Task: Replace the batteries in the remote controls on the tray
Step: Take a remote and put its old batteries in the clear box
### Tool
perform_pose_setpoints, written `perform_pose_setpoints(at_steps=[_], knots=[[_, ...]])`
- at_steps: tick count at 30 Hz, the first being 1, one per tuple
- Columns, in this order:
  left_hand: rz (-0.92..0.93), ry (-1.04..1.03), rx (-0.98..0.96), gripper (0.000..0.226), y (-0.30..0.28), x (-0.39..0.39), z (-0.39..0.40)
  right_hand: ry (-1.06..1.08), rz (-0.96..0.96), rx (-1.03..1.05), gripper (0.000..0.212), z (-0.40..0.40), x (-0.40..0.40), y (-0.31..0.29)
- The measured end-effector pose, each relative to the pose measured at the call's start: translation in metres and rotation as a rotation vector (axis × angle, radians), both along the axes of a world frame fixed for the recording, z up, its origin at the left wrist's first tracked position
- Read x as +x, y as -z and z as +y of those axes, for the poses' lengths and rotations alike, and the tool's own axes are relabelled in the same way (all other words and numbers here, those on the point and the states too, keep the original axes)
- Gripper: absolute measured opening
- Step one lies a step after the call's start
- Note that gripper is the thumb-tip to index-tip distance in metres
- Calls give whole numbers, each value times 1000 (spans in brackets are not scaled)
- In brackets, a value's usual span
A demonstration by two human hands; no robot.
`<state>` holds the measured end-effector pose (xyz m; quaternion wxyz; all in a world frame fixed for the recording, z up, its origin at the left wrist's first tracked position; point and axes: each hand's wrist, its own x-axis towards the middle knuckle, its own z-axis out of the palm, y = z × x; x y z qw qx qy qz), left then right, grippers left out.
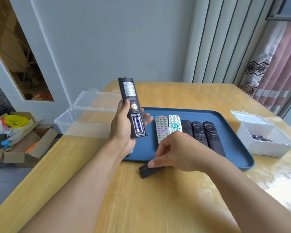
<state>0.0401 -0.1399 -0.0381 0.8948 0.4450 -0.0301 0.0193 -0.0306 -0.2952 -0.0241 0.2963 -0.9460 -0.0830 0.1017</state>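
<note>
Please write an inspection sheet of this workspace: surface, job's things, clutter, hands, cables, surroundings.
Surface: wooden table, carrying a blue tray.
Job's things: five remotes on the tray, two grey, three black; sixth black remote held up, compartment open, two batteries inside; battery cover on the table; white box with batteries.
Clutter: empty clear box, lid open.
Hands: left hand has its grip around the held remote; right hand pinches the cover.
Cables: nothing seen.
Surroundings: cardboard box of oddments on the floor; curtain at right.
</note>
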Motion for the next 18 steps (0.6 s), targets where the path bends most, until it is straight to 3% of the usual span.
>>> perform_pose_setpoints(at_steps=[3,8,13,16,18], knots=[[55,123,-48,33,-2,-3,-1,6,-50,-100,36,2,-1,3],[71,157,8,38,-4,-8,-4,27,-123,17,37,-3,-1,-2],[78,208,109,48,-8,-13,-4,80,-498,281,16,-1,6,0],[69,237,165,59,-7,-14,-6,37,-667,230,23,1,8,8],[66,251,165,60,-5,-14,-7,6,-680,168,30,1,9,10]])
